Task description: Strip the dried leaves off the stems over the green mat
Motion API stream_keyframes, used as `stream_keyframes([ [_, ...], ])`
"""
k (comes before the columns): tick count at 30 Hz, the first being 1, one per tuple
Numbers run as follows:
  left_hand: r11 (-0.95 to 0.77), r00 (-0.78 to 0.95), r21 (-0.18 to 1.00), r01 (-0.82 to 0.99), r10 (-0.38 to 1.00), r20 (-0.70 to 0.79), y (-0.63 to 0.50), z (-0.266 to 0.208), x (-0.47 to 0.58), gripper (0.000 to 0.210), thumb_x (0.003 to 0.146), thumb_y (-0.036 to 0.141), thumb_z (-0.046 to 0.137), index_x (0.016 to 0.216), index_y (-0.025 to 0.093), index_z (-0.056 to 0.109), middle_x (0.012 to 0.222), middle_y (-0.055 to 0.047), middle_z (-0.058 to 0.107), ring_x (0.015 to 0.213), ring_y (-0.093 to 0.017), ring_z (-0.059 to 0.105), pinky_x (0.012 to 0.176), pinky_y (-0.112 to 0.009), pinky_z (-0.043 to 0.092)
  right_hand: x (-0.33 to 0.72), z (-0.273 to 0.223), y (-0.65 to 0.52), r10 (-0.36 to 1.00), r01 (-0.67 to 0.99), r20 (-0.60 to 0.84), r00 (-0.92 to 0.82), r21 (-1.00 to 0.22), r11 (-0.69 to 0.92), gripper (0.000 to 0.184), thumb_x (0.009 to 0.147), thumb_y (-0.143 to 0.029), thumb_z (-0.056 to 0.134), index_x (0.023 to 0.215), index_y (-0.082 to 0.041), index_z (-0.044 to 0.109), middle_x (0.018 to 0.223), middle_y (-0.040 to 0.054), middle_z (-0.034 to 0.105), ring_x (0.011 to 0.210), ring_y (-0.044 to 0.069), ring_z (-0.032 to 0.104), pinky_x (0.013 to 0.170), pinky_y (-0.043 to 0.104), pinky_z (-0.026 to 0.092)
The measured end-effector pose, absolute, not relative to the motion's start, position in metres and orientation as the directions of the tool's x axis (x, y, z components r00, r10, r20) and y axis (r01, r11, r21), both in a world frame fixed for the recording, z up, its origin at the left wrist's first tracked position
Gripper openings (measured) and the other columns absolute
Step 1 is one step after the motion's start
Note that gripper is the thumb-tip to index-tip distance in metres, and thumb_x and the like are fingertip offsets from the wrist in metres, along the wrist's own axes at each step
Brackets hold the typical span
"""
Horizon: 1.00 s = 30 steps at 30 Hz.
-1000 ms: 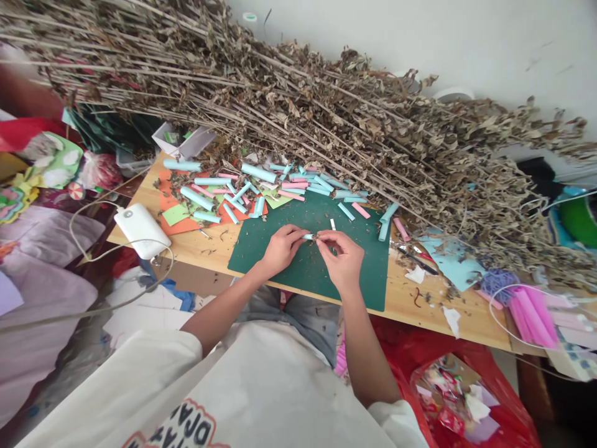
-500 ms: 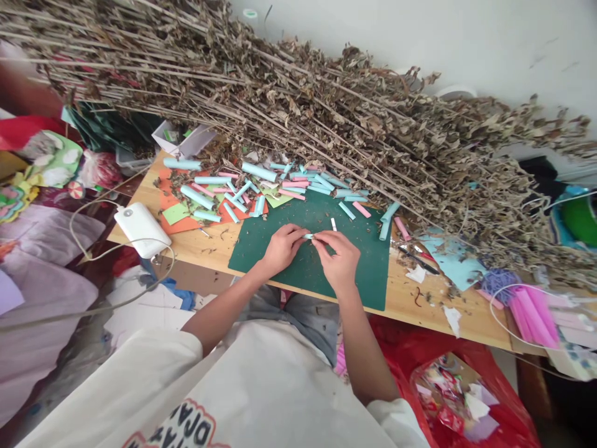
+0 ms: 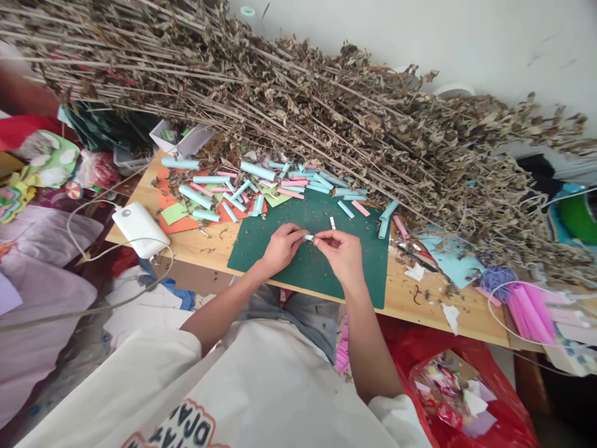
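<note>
Above the green cutting mat (image 3: 317, 274), a small light-blue paper roll (image 3: 308, 237) spans the gap between my two hands. My left hand (image 3: 282, 249) is closed, pinching its left end between thumb and fingers. At the other end, the thumb and fingertips of my right hand (image 3: 342, 254) are pressed together on the roll. A short white piece (image 3: 333, 223) lies on the mat just beyond my right hand. Several blue paper rolls (image 3: 258, 171) and pink paper rolls (image 3: 292, 193) are heaped along the mat's far edge.
Dried leafy stalks (image 3: 298, 93) overhang the back of the wooden table (image 3: 186, 249). At left sits a white power bank (image 3: 141, 230) with a cable. On the right are a black pen-like tool (image 3: 420, 257), blue paper (image 3: 454, 255) and pink paper (image 3: 529, 311). A red bag (image 3: 504, 398) of scraps stands below.
My right fingertips have shifted slightly right along the blue paper roll, so more of it shows. My left hand keeps its hold nearly unmoved.
</note>
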State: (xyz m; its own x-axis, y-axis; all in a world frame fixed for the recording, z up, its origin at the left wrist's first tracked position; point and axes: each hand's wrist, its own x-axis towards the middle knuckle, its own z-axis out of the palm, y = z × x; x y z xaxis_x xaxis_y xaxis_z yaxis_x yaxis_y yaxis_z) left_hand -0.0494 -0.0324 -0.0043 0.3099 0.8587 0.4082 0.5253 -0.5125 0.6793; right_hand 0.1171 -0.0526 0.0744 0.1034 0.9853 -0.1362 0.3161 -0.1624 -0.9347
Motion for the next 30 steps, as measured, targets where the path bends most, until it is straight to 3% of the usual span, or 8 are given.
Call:
stream_keyframes([
  [6, -0.542, 0.336, 0.624, 0.562, 0.840, 0.427, -0.033, -0.003, -0.050, 0.023, 0.095, 0.023, 0.050, 0.106, 0.019, 0.070, 0.100, -0.009, 0.065, 0.094, -0.019, 0.058, 0.083, -0.034, 0.051, 0.123, 0.078, -0.052, 0.983, 0.501, -0.161, 0.092, -0.845, -0.186, 0.012, 0.069, -0.032, 0.072, 0.071, -0.020, 0.075, 0.071, 0.0044, 0.075, 0.065, 0.021, 0.068, 0.066, 0.032, 0.052],
  [9, -0.529, 0.320, 0.657, 0.537, 0.848, 0.422, -0.033, -0.004, -0.050, 0.023, 0.095, 0.025, 0.050, 0.107, 0.019, 0.070, 0.100, -0.009, 0.066, 0.092, -0.018, 0.059, 0.083, -0.032, 0.051, 0.121, 0.076, -0.057, 0.992, 0.422, -0.077, 0.096, -0.900, -0.111, 0.015, 0.073, -0.034, 0.070, 0.076, -0.021, 0.077, 0.083, 0.0054, 0.076, 0.073, 0.020, 0.069, 0.072, 0.032, 0.054],
  [13, -0.525, 0.297, 0.671, 0.524, 0.851, 0.434, -0.033, -0.005, -0.049, 0.023, 0.096, 0.025, 0.050, 0.107, 0.020, 0.069, 0.100, -0.008, 0.066, 0.093, -0.018, 0.060, 0.083, -0.032, 0.051, 0.119, 0.072, -0.060, 0.994, 0.259, -0.087, 0.060, -0.961, -0.100, 0.016, 0.074, -0.034, 0.071, 0.080, -0.021, 0.077, 0.089, 0.0058, 0.075, 0.079, 0.019, 0.069, 0.073, 0.031, 0.055],
  [20, -0.557, 0.332, 0.643, 0.525, 0.830, 0.448, -0.033, -0.004, -0.049, 0.024, 0.096, 0.025, 0.048, 0.107, 0.019, 0.069, 0.101, -0.009, 0.066, 0.095, -0.019, 0.059, 0.083, -0.034, 0.051, 0.122, 0.071, -0.053, 0.962, 0.168, -0.261, 0.084, -0.948, -0.272, 0.032, 0.062, -0.037, 0.080, 0.087, -0.018, 0.076, 0.079, 0.0050, 0.075, 0.069, 0.018, 0.067, 0.068, 0.031, 0.054],
  [27, -0.576, 0.379, 0.657, 0.487, 0.817, 0.436, -0.033, -0.003, -0.050, 0.024, 0.096, 0.021, 0.048, 0.107, 0.018, 0.070, 0.103, -0.009, 0.068, 0.094, -0.018, 0.061, 0.084, -0.035, 0.051, 0.129, 0.063, -0.045, 0.900, 0.039, -0.426, -0.094, -0.905, -0.424, 0.037, 0.052, -0.033, 0.085, 0.084, -0.017, 0.077, 0.071, 0.0033, 0.074, 0.068, 0.017, 0.067, 0.073, 0.032, 0.054],
  [30, -0.552, 0.369, 0.682, 0.480, 0.832, 0.414, -0.034, -0.001, -0.051, 0.021, 0.094, 0.022, 0.052, 0.105, 0.019, 0.070, 0.102, -0.009, 0.069, 0.093, -0.018, 0.063, 0.085, -0.034, 0.052, 0.128, 0.063, -0.045, 0.896, -0.050, -0.427, -0.125, -0.899, -0.435, 0.037, 0.056, -0.036, 0.084, 0.088, -0.019, 0.077, 0.082, 0.0040, 0.074, 0.068, 0.014, 0.066, 0.072, 0.031, 0.055],
])
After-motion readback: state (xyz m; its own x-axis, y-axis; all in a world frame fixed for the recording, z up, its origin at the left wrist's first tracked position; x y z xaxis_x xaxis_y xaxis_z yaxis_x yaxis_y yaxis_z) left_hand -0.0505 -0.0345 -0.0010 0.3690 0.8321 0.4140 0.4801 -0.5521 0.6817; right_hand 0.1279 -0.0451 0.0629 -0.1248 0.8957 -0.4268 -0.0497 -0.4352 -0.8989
